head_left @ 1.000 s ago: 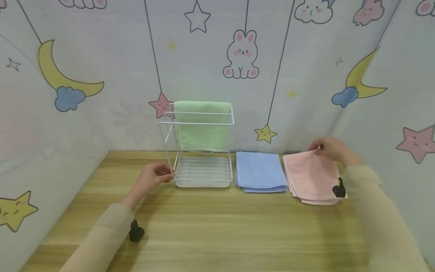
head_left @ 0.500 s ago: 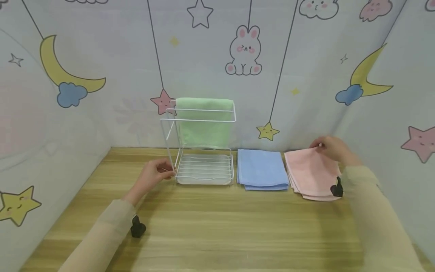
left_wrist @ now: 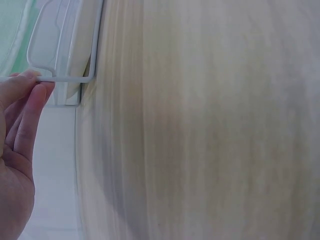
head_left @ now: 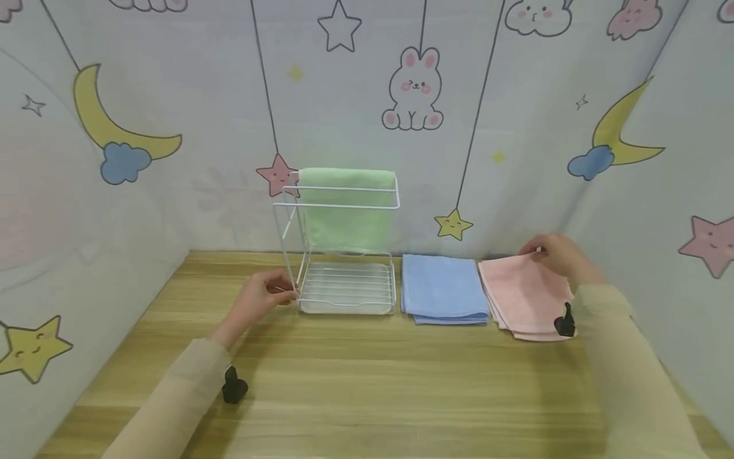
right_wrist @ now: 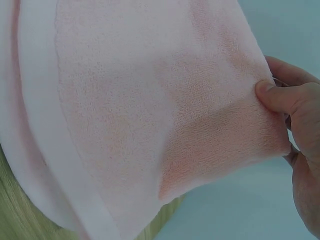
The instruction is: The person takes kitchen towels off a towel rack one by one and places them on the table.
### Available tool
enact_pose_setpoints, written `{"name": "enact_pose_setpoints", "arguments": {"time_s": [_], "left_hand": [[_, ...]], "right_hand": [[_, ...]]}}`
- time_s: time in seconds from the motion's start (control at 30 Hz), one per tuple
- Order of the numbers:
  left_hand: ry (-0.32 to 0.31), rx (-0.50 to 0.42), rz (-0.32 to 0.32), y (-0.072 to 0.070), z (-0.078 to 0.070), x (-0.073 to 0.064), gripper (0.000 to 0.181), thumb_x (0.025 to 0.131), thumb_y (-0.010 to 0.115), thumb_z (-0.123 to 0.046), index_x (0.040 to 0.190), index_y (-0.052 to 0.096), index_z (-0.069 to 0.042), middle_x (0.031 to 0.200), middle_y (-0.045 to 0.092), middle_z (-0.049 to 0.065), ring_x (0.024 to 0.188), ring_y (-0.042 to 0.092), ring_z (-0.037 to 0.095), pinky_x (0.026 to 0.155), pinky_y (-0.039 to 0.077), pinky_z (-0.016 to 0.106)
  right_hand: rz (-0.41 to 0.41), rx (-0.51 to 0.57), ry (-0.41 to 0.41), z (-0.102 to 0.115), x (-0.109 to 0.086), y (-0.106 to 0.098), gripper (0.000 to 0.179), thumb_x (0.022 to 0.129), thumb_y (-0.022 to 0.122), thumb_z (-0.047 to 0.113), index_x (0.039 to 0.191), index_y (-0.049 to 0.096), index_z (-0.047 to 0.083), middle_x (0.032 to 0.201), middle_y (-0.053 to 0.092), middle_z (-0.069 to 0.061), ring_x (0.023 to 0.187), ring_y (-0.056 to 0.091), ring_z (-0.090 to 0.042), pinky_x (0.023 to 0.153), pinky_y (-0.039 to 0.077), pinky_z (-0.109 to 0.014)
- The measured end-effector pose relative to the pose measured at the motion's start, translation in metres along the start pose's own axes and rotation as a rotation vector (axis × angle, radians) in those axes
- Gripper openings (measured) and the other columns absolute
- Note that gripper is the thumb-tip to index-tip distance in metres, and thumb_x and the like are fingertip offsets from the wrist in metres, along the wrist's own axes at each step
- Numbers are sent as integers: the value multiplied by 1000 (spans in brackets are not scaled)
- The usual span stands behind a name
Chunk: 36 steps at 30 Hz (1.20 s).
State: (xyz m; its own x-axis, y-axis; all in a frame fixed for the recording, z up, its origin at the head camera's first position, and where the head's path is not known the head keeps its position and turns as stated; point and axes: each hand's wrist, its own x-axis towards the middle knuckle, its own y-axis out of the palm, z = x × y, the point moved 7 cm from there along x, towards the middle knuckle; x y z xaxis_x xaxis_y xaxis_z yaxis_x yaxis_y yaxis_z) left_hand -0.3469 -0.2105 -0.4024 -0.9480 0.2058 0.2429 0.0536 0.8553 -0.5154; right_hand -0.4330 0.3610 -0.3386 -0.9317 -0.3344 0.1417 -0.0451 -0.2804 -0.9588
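A white wire rack (head_left: 348,206) stands on the table near the back wall, a green towel (head_left: 348,223) draped over its rear top bar. My left hand (head_left: 260,298) pinches the rack's lower left upright between thumb and fingers, as the left wrist view shows on the white wire (left_wrist: 65,79). At the right, my right hand (head_left: 559,255) pinches the far edge of a folded pink towel (head_left: 524,296). In the right wrist view the thumb lies on top of the pink towel (right_wrist: 150,100), with fingers behind it. That edge is lifted, while the near part rests on the table.
Between rack and pink towel lies a stack of folded blue towels (head_left: 443,290). A clear tray (head_left: 346,307) sits in the rack's base. The wood-grain table (head_left: 367,382) meets a cartoon-printed wall cloth (head_left: 344,95) behind and at both sides.
The whole scene has shifted slightly in the head view. Both hands keep their grips on the rack and the pink towel, with barely any movement.
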Motion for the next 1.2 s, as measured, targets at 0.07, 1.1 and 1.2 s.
{"name": "enact_pose_setpoints", "arguments": {"time_s": [0.07,1.1,1.2], "left_hand": [[1,0,4,1,0,0,14,80,73,-10,90,65,-4,89,71,16,73,69,13,64,59,25],[9,3,-5,1,-1,2,18,79,73,-10,92,65,-1,89,71,18,75,69,18,63,59,24],[-7,1,-5,0,-5,-1,17,80,72,-7,92,65,1,90,70,20,77,69,21,64,59,25]], "right_hand": [[2,13,13,-4,0,2,23,85,59,-4,100,71,8,105,67,-19,101,58,-39,89,46,-56],[-9,55,83,-17,-8,14,36,89,58,6,125,59,9,133,49,-28,118,44,-49,95,36,-64],[-28,109,95,-14,-6,8,37,91,60,11,128,56,10,136,47,-26,121,44,-47,97,36,-63]]}}
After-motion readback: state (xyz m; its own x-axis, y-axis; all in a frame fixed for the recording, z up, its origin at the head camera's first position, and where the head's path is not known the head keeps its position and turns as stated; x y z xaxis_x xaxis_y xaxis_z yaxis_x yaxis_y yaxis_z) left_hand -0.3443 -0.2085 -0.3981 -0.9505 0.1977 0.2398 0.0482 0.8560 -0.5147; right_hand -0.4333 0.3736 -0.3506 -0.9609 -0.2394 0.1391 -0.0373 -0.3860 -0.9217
